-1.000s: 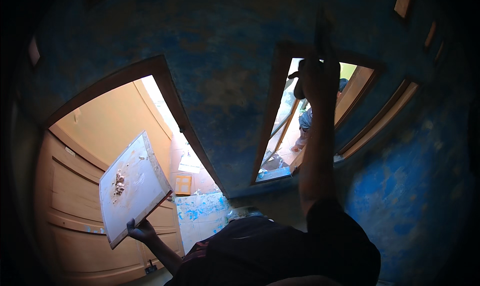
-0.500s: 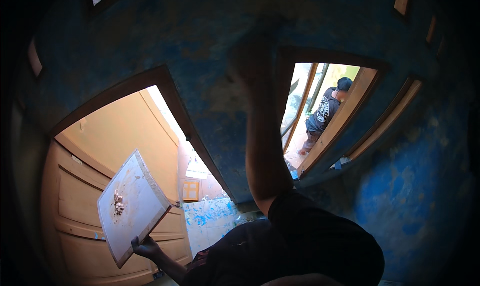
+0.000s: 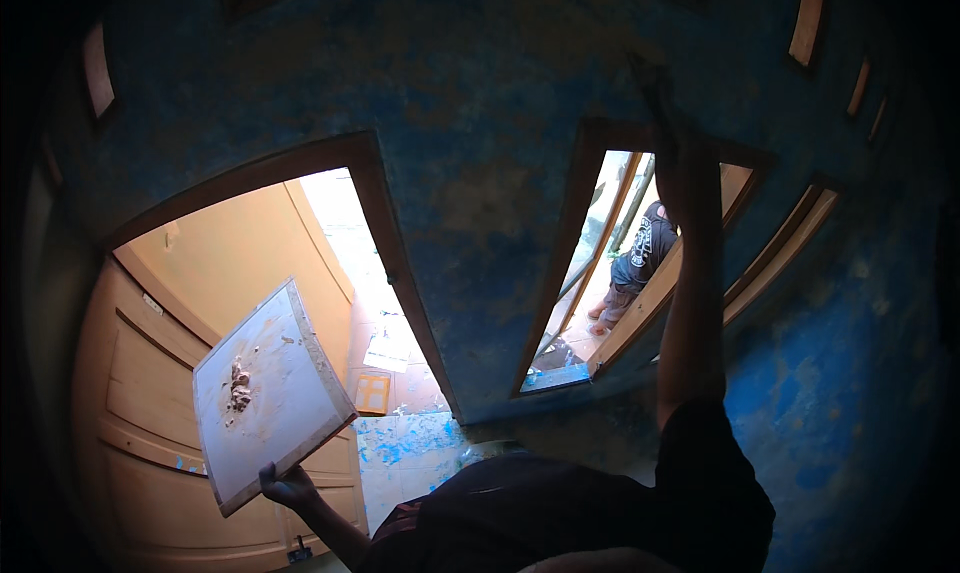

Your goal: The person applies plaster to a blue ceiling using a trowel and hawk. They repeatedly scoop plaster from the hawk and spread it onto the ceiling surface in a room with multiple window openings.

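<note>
Shifted since the earlier frame: right hand (image 3: 668,123), raised arm now across the window frame (image 3: 590,263); grip cannot be told in shadow. Left hand (image 3: 285,485) grips the tilted plaster board (image 3: 270,393), putty lump (image 3: 238,388) on it, before the wooden door (image 3: 130,373). Blue mottled wall (image 3: 480,143).

No packages, labels, signs or screens can be made out; a small yellow-framed square (image 3: 372,394) is seen on the floor at about seven o'clock, its kind unclear.

Right hand (image 3: 668,123) swung rightward (raised high).
</note>
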Demonstrator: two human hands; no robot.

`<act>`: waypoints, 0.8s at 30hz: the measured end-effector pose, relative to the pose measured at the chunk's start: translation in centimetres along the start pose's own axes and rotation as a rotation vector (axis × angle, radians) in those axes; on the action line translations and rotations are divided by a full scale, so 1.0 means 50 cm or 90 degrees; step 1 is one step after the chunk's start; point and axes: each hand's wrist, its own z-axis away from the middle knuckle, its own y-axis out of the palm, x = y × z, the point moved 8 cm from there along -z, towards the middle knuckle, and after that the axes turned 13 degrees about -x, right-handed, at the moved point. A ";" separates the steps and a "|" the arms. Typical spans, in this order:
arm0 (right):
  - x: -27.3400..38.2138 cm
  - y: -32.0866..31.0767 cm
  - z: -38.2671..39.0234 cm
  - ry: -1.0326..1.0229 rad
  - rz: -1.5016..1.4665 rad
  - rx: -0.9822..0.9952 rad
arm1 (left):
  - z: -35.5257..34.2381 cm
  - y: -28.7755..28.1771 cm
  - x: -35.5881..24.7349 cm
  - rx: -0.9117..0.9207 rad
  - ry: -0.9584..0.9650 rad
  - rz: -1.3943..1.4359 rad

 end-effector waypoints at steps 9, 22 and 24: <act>-0.042 -0.002 -0.001 -0.199 0.150 -0.054 | 0.029 0.027 -0.020 -0.054 -0.024 -0.005; 0.089 -0.083 -0.040 -0.406 0.223 -0.022 | 0.019 0.024 -0.014 -0.025 -0.022 -0.012; 0.045 -0.077 -0.022 -0.248 0.260 0.044 | 0.035 0.036 -0.018 -0.034 0.002 -0.016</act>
